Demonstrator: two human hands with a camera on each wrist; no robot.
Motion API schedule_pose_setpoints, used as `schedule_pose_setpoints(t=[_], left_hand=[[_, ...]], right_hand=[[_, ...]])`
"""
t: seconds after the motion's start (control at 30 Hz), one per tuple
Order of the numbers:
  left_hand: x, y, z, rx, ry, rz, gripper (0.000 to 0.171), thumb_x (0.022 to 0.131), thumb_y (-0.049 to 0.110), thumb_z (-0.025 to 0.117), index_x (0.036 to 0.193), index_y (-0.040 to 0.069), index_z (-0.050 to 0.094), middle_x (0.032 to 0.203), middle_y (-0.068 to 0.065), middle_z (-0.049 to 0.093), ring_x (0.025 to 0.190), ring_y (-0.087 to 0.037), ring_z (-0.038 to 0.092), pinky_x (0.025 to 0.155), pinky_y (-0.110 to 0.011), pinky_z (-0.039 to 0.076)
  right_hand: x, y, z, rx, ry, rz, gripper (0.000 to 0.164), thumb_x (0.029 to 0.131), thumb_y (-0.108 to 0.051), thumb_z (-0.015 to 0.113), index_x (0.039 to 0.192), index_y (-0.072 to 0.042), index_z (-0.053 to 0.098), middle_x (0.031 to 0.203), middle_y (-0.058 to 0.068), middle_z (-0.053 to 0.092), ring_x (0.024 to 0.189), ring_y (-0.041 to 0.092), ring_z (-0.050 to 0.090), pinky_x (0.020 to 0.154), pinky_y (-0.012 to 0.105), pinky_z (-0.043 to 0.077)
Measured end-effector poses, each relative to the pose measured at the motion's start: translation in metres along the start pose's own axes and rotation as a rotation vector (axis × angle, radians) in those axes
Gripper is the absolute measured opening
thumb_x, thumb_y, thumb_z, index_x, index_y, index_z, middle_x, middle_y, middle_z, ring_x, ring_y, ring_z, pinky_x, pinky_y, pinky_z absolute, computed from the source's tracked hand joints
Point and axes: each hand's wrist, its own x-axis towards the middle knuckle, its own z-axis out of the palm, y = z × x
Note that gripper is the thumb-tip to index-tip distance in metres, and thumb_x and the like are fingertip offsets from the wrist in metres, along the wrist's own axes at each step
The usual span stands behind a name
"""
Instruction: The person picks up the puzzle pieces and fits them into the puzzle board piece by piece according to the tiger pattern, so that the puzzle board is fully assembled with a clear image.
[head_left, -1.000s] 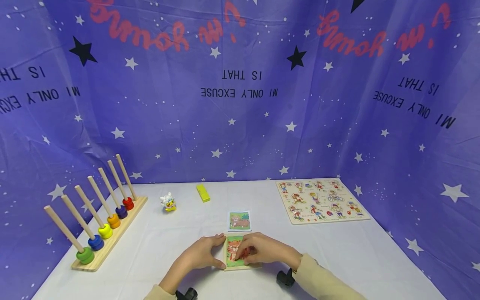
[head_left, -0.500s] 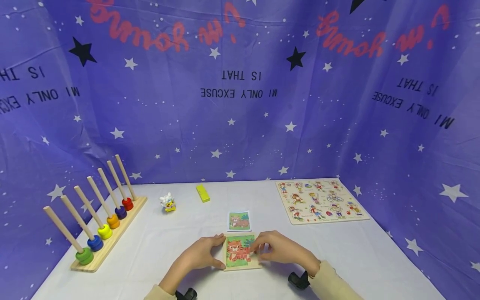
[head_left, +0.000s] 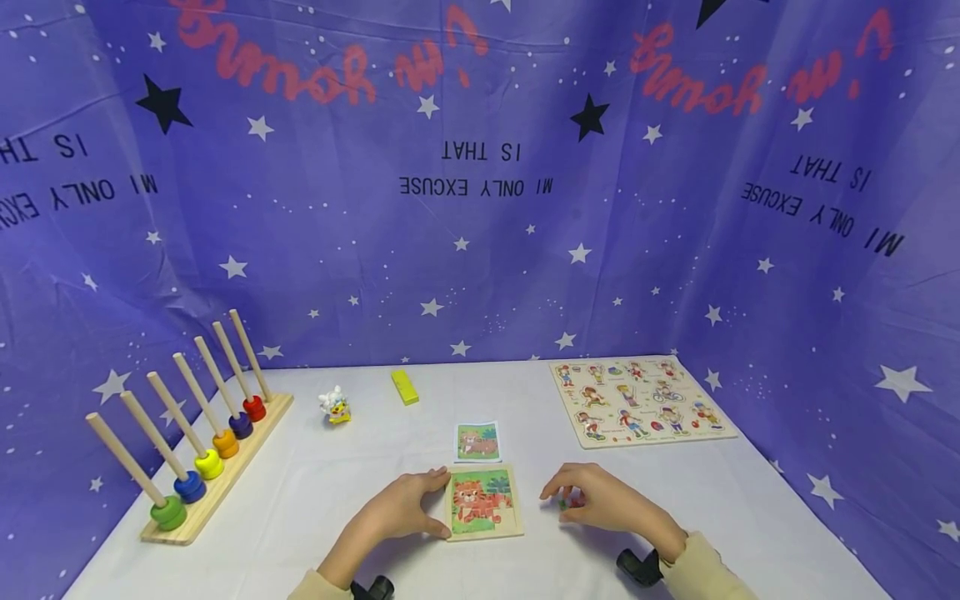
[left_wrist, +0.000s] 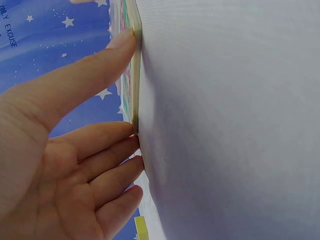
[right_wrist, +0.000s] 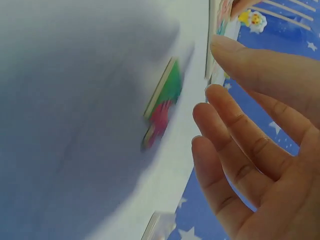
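A wooden picture puzzle (head_left: 472, 500) of a red tiger lies flat on the table; bare wood shows at its lower right. My left hand (head_left: 405, 507) rests along its left edge, thumb at the near corner and fingertips at the far one. In the left wrist view, thumb (left_wrist: 95, 72) and fingers are fairly straight against the rim. My right hand (head_left: 600, 498) hovers to the right of the puzzle, fingers loosely bent. Beneath it lies a green and red puzzle piece (right_wrist: 165, 102); in the right wrist view a gap separates it from the fingertips (right_wrist: 200, 150).
A small tiger picture card (head_left: 477, 442) lies just behind the puzzle. A yellow block (head_left: 405, 387) and a white-haired toy figure (head_left: 335, 406) stand farther back. At left is a wooden peg rack (head_left: 202, 492) with coloured rings; at back right, a figure board (head_left: 645, 402).
My right hand has moved from over the puzzle to the right, over a loose piece, uncovering the tiger picture. The left hand keeps its place at the puzzle's edge.
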Motion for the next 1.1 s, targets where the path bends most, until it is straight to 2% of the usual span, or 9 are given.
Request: schedule_pose_setpoints(t=[0.4,0.67,0.87,1.1], left_hand=[[0.000,0.001,-0.001,-0.003,0.005,0.003,0.086,0.066,0.035,0.086,0.135,-0.003,0.052,0.143,-0.018,0.046,0.132,-0.040,0.041,0.108,-0.057,0.031],[0.001,0.000,0.000,0.000,0.003,0.007,0.087,0.065,0.036,0.085,0.135,-0.003,0.052,0.143,-0.018,0.046,0.132,-0.040,0.042,0.108,-0.056,0.031],[0.001,0.001,0.000,0.004,0.002,0.006,0.086,0.066,0.036,0.085,0.135,-0.003,0.052,0.143,-0.018,0.046,0.131,-0.040,0.042,0.108,-0.056,0.031],[0.001,0.002,0.000,-0.009,-0.006,-0.001,0.086,0.066,0.035,0.085,0.136,-0.003,0.051,0.144,-0.018,0.046,0.132,-0.040,0.041,0.108,-0.057,0.031]], right_hand=[[-0.019,0.014,-0.010,-0.047,0.020,0.073,0.033,0.076,-0.007,0.080,0.107,-0.011,0.071,0.094,-0.008,0.064,0.080,0.008,0.058,0.063,0.022,0.050],[-0.019,0.018,-0.006,-0.080,0.043,0.105,0.028,0.077,-0.012,0.080,0.104,-0.013,0.070,0.089,-0.011,0.061,0.078,0.007,0.056,0.065,0.023,0.050],[-0.018,0.019,-0.005,-0.084,0.048,0.111,0.027,0.077,-0.012,0.080,0.101,-0.013,0.069,0.086,-0.007,0.060,0.077,0.008,0.056,0.065,0.023,0.049],[-0.019,0.015,-0.003,-0.080,0.079,0.187,0.028,0.075,-0.023,0.083,0.095,-0.013,0.067,0.080,-0.005,0.057,0.070,0.008,0.051,0.059,0.023,0.045]])
